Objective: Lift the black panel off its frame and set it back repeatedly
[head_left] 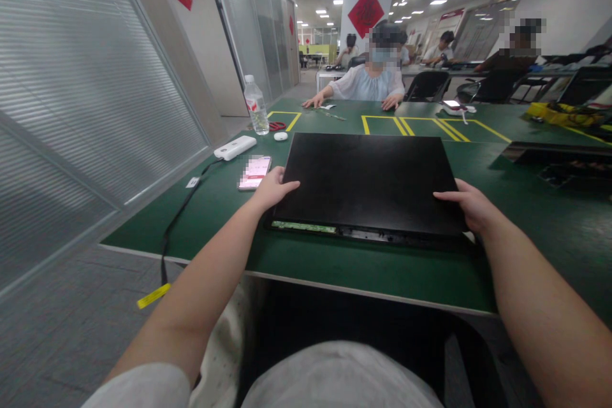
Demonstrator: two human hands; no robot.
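A flat black screen panel (pixel 368 182) lies before me over the green table (pixel 306 261), its broad dark face turned up. Along its near edge a strip of green circuit board (pixel 303 227) shows. My left hand (pixel 276 190) grips the panel's left edge, thumb on top and fingers mostly hidden at the side. On the right edge, my right hand (pixel 471 204) holds it the same way, thumb laid on the face. Whether the panel rests fully on the table or is slightly raised, I cannot tell.
Left of the panel are a lit phone (pixel 255 172), a white power bank (pixel 235 148) with a black strap, a white earbud case (pixel 280 136), red scissors (pixel 277 126) and a water bottle (pixel 257 105). A masked person (pixel 368 80) sits opposite. Dark parts (pixel 574 166) lie at right.
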